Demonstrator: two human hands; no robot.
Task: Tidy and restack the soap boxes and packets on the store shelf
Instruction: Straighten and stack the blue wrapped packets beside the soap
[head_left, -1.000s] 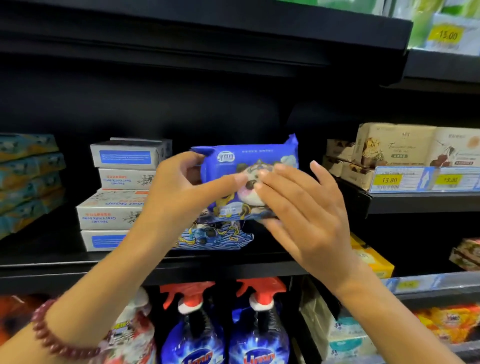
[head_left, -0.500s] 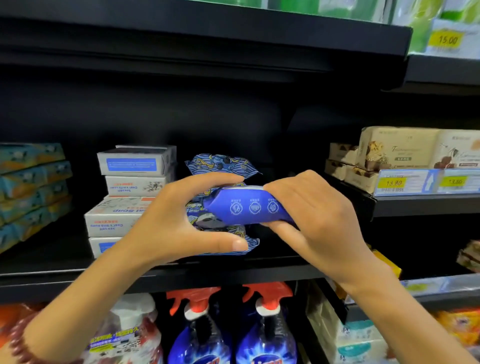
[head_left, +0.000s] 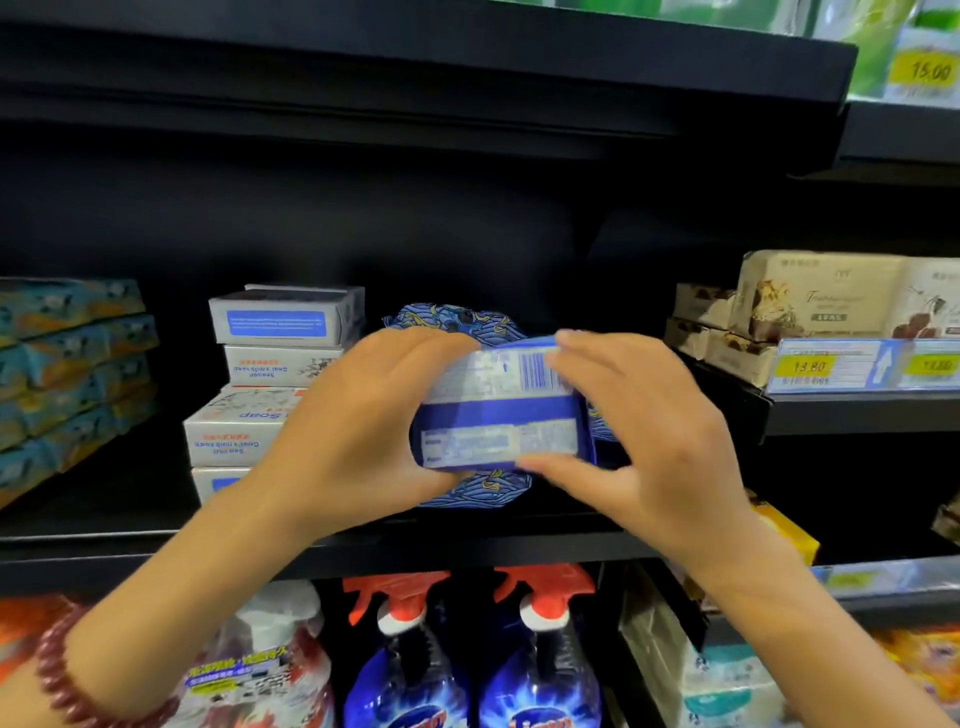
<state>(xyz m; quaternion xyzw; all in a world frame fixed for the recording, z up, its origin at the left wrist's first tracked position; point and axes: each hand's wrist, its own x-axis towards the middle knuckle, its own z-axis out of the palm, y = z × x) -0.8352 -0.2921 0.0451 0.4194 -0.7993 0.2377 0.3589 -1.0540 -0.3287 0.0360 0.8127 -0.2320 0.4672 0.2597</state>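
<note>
A blue soap packet (head_left: 498, 410) is held in front of the middle shelf, its back with white label and barcode facing me. My left hand (head_left: 358, 431) grips its left end, thumb below and fingers over the top. My right hand (head_left: 644, 431) pinches its right end between thumb and fingers. Behind it, blue wave-patterned packets (head_left: 457, 322) are stacked on the black shelf (head_left: 104, 530). To their left stands an uneven stack of white soap boxes (head_left: 249, 415), the top one (head_left: 283, 317) with a blue label.
Teal and orange packets (head_left: 67, 364) are piled at the far left. Beige boxes (head_left: 821, 301) with yellow price tags sit on a higher shelf at right. Spray bottles (head_left: 540, 649) with red triggers stand on the shelf below. A yellow box (head_left: 784, 535) lies at lower right.
Both hands have rolled the blue packet over: its printed front faced me first, then its edge, now its labelled back. The packet has sunk a little toward the stacked packets.
</note>
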